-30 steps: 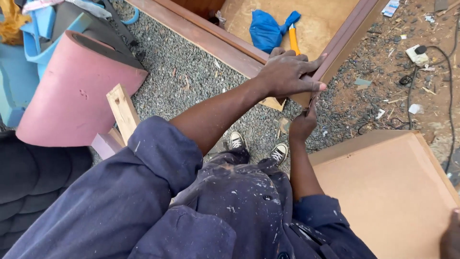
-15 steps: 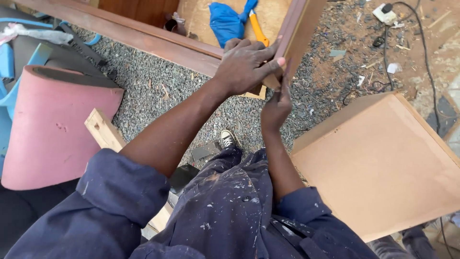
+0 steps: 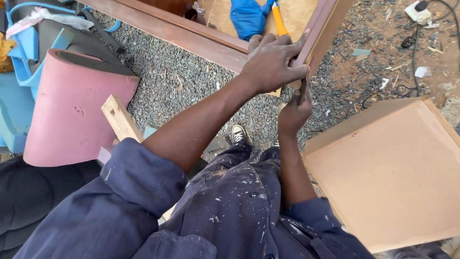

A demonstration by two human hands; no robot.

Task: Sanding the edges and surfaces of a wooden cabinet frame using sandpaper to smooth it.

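Hands meet at the near corner of the reddish-brown wooden frame point(image 3: 320, 34) lying on gravel, left hand point(image 3: 273, 64) fingers wrapped over its stiff, weighty-looking rail, right hand point(image 3: 293, 114) pinching beneath.

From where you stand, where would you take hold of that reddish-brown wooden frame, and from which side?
Probably at the near corner of the wooden frame, coming from above. The rails are narrow enough to wrap, and the left hand already clasps the right rail there, fingers over its top edge. The right hand is just beneath the corner, seemingly steadying it.
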